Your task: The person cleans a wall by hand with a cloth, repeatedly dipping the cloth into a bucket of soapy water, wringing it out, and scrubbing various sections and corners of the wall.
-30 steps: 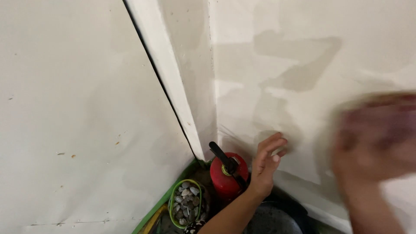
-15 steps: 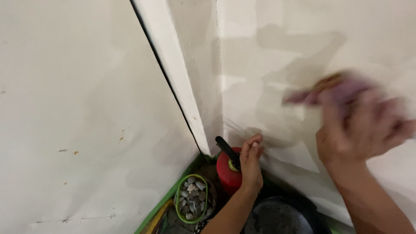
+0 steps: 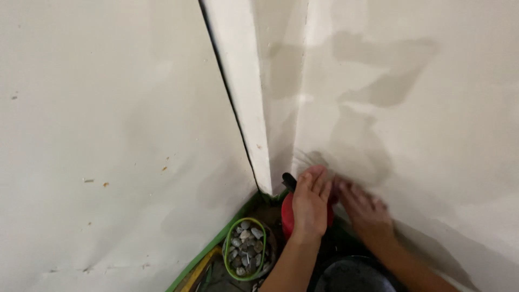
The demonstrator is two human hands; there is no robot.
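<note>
Extinguisher (image 3: 288, 216) stands in the wall corner, low in frame, right under the left hand (image 3: 309, 203); only its red body and a bit of black handle show past the hand. Left hand lies flat over the extinguisher top, fingers (image 3: 316, 181) together and pointing up toward the wall (image 3: 432, 135); grip is not closed on anything, palm hidden so contact with the handle cannot be told. Right hand (image 3: 365, 208) is just beside it on the right, blurred, fingers spread low against the wall; whether its grip holds anything cannot be told.

Extinguisher is a smooth red cylinder. Wall is pale, matte, with darker damp-looking patches above the hands. White post (image 3: 243, 92) runs down into the corner, a dark gap along its left edge. Left of the extinguisher, near but apart, sits a green-rimmed basket (image 3: 231, 238) filled with grey and white pebbles (image 3: 246, 251). Dark round pan (image 3: 354, 273) sits at the bottom edge between the forearms. Green strip (image 3: 208, 251) runs along the wall base.

Both forearms come up from the bottom edge, bare, angled toward the corner.
</note>
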